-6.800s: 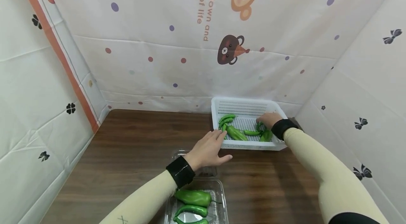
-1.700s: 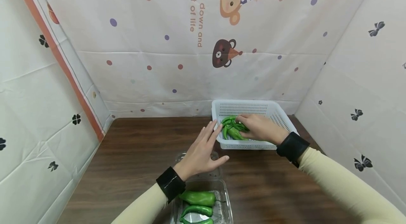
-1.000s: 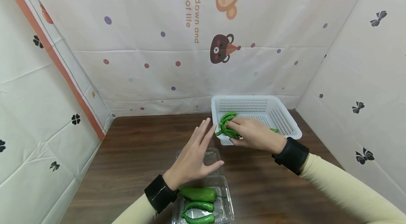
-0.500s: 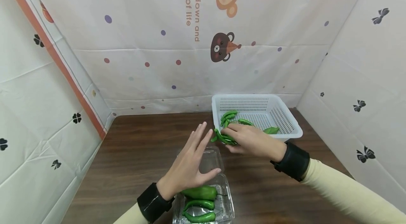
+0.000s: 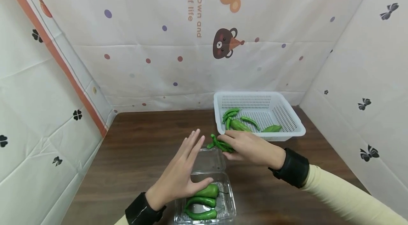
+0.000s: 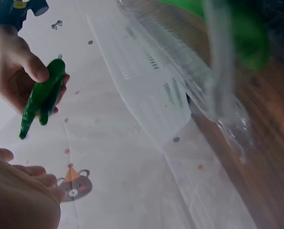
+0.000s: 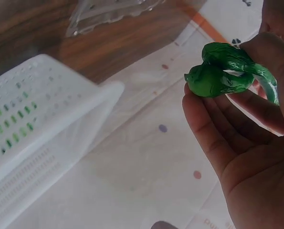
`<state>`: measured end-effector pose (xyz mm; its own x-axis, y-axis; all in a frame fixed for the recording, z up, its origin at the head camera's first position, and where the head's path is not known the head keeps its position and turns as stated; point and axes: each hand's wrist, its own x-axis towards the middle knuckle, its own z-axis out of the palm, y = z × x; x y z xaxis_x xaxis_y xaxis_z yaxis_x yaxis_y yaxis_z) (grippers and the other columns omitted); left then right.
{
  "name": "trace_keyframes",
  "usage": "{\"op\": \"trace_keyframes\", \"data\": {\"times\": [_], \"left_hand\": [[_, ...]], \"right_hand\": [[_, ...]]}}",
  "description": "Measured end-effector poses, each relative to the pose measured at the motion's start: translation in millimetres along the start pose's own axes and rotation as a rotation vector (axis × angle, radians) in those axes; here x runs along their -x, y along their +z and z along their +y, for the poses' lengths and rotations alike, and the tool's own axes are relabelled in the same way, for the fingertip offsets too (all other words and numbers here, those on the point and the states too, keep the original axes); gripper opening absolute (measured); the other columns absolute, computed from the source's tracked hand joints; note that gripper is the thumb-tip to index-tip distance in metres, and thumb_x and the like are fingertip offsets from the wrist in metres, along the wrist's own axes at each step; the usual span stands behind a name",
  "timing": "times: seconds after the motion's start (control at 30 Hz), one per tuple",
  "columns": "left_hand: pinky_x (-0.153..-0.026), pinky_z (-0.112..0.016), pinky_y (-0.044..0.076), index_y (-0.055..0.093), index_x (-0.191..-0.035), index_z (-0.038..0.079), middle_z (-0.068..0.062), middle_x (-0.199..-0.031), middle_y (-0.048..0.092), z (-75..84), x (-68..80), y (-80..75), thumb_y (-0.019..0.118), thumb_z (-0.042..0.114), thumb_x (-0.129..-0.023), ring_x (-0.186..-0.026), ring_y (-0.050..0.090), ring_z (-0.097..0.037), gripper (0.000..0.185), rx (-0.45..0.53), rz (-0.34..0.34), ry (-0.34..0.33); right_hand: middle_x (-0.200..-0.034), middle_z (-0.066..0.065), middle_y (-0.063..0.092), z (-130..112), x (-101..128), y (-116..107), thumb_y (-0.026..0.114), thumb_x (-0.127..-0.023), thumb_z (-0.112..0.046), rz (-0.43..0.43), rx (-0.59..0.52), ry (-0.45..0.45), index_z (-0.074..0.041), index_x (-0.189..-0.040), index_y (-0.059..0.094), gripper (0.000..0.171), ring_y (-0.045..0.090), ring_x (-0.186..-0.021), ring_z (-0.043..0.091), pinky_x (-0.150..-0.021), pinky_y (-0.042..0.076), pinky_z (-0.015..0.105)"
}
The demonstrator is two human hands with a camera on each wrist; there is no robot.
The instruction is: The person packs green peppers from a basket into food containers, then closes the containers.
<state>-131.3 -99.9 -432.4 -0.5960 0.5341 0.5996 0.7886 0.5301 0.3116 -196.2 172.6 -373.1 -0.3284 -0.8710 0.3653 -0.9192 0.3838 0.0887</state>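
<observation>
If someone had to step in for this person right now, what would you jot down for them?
Right hand: holds a small bunch of green peppers in the air, between the white basket and the clear plastic box.
Left hand: open, fingers straight, over the box's raised lid.
Done: three peppers lie in the box.
Left: set the held bunch in; several loose peppers remain in the basket; the lid is not yet closed.

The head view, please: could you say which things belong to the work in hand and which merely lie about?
In hand: right hand gripping green peppers; left hand open over the clear container; white basket.
Lying about: wooden table; printed backdrop.
</observation>
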Motion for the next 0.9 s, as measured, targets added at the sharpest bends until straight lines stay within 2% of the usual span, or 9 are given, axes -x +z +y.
{"op": "trace_keyframes", "data": {"times": [0.13,0.27,0.47,0.6,0.9], "left_hand": [[-0.124,-0.054,0.023,0.017,-0.164,0.003,-0.015,-0.170,0.014,-2.6,8.6,-6.6,0.075,0.056,-0.088,-0.154,0.022,-0.037,0.109,0.028,-0.021,-0.017],[-0.124,-0.054,0.022,0.018,-0.163,0.000,-0.016,-0.170,0.017,-4.1,18.9,-11.1,0.075,0.055,-0.088,-0.153,0.024,-0.038,0.109,0.051,-0.024,-0.004],[-0.126,-0.048,0.017,0.021,-0.160,-0.007,-0.020,-0.167,0.024,-6.8,32.0,-14.6,0.077,0.051,-0.087,-0.150,0.030,-0.042,0.108,0.078,0.013,0.041],[-0.128,-0.042,0.013,0.021,-0.159,-0.009,-0.021,-0.166,0.025,-7.3,40.1,-14.2,0.076,0.051,-0.088,-0.149,0.032,-0.043,0.108,0.077,0.014,0.040],[-0.128,-0.042,0.013,0.023,-0.158,-0.011,-0.020,-0.166,0.026,-7.7,55.2,-12.9,0.075,0.053,-0.089,-0.149,0.032,-0.041,0.107,0.050,0.014,0.007]], "right_hand": [[-0.097,-0.001,0.062,-5.8,-2.1,4.7,0.080,-0.089,-0.020,0.001,-0.022,-0.022,-0.005,-0.122,0.065,0.039,0.055,-0.074,0.004,-0.062,0.050,0.018],[-0.094,-0.002,0.061,-11.5,-3.3,10.6,0.080,-0.089,-0.021,-0.009,-0.043,-0.035,-0.006,-0.122,0.066,0.039,0.054,-0.072,0.002,-0.061,0.047,0.014],[-0.096,-0.004,0.061,-23.6,-6.8,18.0,0.077,-0.092,-0.022,-0.041,-0.098,-0.024,-0.007,-0.126,0.063,0.040,0.054,-0.074,0.001,-0.064,0.049,0.015],[-0.100,-0.002,0.064,-33.3,-9.3,22.0,0.075,-0.093,-0.021,-0.066,-0.125,-0.020,-0.007,-0.128,0.062,0.040,0.056,-0.077,0.002,-0.065,0.050,0.016],[-0.099,-0.005,0.062,-48.7,-8.8,32.0,0.071,-0.096,-0.023,-0.136,-0.202,0.025,-0.009,-0.130,0.060,0.038,0.052,-0.077,-0.001,-0.066,0.046,0.012]]}}
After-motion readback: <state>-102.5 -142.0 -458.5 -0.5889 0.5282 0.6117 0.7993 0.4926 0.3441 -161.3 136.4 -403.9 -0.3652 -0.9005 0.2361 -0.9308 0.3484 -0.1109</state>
